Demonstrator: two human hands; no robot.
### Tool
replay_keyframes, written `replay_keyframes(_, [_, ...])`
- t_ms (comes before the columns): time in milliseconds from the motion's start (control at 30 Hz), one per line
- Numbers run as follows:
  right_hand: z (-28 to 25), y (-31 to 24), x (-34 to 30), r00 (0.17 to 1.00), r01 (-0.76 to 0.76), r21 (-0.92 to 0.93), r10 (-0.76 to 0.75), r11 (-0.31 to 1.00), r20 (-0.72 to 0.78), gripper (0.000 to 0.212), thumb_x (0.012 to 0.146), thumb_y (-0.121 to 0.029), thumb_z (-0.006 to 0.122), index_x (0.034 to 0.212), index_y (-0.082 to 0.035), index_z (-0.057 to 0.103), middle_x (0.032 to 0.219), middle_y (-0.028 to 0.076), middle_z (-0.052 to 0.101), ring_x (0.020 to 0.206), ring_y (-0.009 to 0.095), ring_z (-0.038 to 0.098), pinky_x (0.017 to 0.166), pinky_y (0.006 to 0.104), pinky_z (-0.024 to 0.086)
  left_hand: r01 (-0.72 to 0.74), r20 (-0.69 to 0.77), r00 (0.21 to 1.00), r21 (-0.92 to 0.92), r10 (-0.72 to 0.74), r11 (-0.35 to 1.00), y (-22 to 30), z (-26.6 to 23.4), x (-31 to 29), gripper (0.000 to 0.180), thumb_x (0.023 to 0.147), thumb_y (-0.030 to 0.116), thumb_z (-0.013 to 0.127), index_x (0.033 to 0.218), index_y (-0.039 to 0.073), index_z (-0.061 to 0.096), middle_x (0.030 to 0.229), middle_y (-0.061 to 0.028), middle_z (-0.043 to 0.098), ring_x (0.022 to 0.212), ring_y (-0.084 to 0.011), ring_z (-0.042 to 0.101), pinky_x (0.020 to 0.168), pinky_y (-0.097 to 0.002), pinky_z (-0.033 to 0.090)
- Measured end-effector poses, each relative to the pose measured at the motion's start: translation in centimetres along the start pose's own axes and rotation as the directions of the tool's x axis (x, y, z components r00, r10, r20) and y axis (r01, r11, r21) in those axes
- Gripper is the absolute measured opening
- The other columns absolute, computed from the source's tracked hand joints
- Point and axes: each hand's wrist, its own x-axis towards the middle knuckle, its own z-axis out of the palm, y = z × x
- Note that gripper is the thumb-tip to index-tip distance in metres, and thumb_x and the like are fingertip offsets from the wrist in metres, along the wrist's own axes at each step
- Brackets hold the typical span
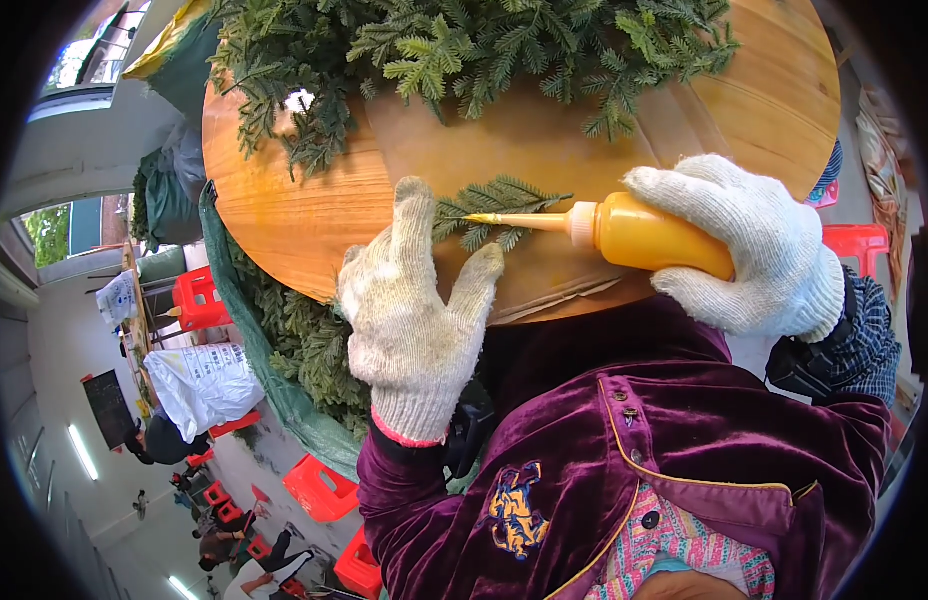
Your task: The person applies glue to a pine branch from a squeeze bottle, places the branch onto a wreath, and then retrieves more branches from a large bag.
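My right hand (754, 240), in a white knit glove, is wrapped round a yellow squeeze bottle (654, 235) with a long thin nozzle. The bottle lies almost level, pointing left. Its nozzle tip is over a small green artificial fir sprig (504, 200) on the table. My left hand (409, 300), in a worn off-white glove, is beside the sprig's left end. Its index finger and thumb are spread apart on either side of the nozzle tip, and nothing shows gripped between them. The other left fingers are partly bent and partly hidden.
A large heap of artificial fir branches (464, 50) covers the far side of the round wooden table (284, 215). Brown cardboard (574, 130) lies beneath the sprig. At the left, a green sack (274, 380) holds more branches. Red stools (319, 488) and a white sack (204, 385) stand beyond.
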Motion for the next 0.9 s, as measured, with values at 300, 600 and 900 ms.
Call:
replay_keyframes(300, [-0.6, 0.9, 0.3, 0.999, 0.021, -0.003, -0.021, 1.000, 0.043, 0.068, 0.072, -0.016, 0.083, 0.135, -0.001, 0.062, 0.111, 0.021, 0.067, 0.097, 0.040, 0.068, 0.086, 0.0413, 0.055, 0.011, -0.046, 0.999, -0.115, -0.016, 0.993, -0.6, 1.5, -0.3, 0.077, 0.077, 0.021, 0.087, 0.142, -0.005, 0.053, 0.106, -0.0180, 0.072, 0.097, -0.0350, 0.067, 0.093, -0.0466, 0.048])
replay_keyframes(600, [-0.7, 0.7, 0.3, 0.999, 0.029, 0.017, -0.029, 0.999, 0.036, 0.070, 0.070, -0.014, 0.083, 0.136, -0.002, 0.061, 0.110, 0.020, 0.067, 0.095, 0.039, 0.068, 0.083, 0.0406, 0.056, 0.030, 0.032, 0.999, -0.008, -0.030, 1.000, -0.2, 0.8, 0.2, 0.076, 0.077, 0.025, 0.087, 0.139, -0.005, 0.056, 0.105, -0.0181, 0.072, 0.096, -0.0354, 0.067, 0.092, -0.0461, 0.048])
replay_keyframes(900, [-2.7, -0.1, 1.1, 0.992, 0.041, -0.168, -0.020, 0.985, 0.123, 0.072, 0.066, -0.011, 0.082, 0.135, -0.006, 0.063, 0.109, 0.019, 0.067, 0.094, 0.038, 0.069, 0.082, 0.0418, 0.056, 0.075, 0.119, 0.990, 0.002, -0.075, 0.997, -0.1, 0.0, 0.5, 0.067, 0.083, 0.026, 0.083, 0.139, -0.003, 0.059, 0.121, -0.0224, 0.069, 0.109, -0.0354, 0.067, 0.097, -0.0436, 0.052])
